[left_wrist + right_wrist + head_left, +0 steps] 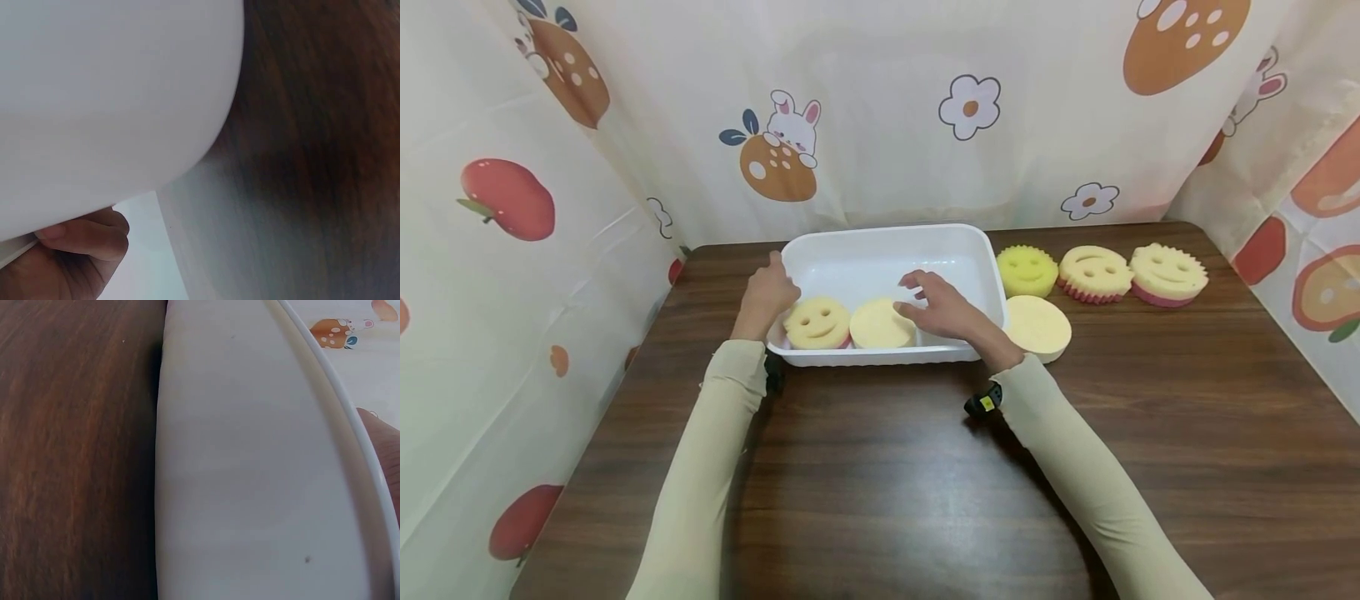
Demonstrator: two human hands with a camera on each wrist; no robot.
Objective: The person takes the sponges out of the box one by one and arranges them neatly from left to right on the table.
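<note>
A white rectangular tray lies on the table, and my left hand grips its left rim. In the left wrist view, the curled fingers show at the tray's edge. Inside, at the front left, sits a smiley-face sponge with a pink underside. Beside it lies a plain pale-yellow round sponge. Over the tray, just right of that plain sponge, is my right hand, fingers loosely bent and apart, holding nothing. Whether its thumb touches the sponge cannot be told. The tray wall hides most of this hand in the right wrist view.
Right of the tray stand a bright yellow smiley sponge, two pale smiley sponges with pinkish bottoms, and another plain round sponge against the tray's side. Printed curtains enclose the dark wooden table at the back and sides.
</note>
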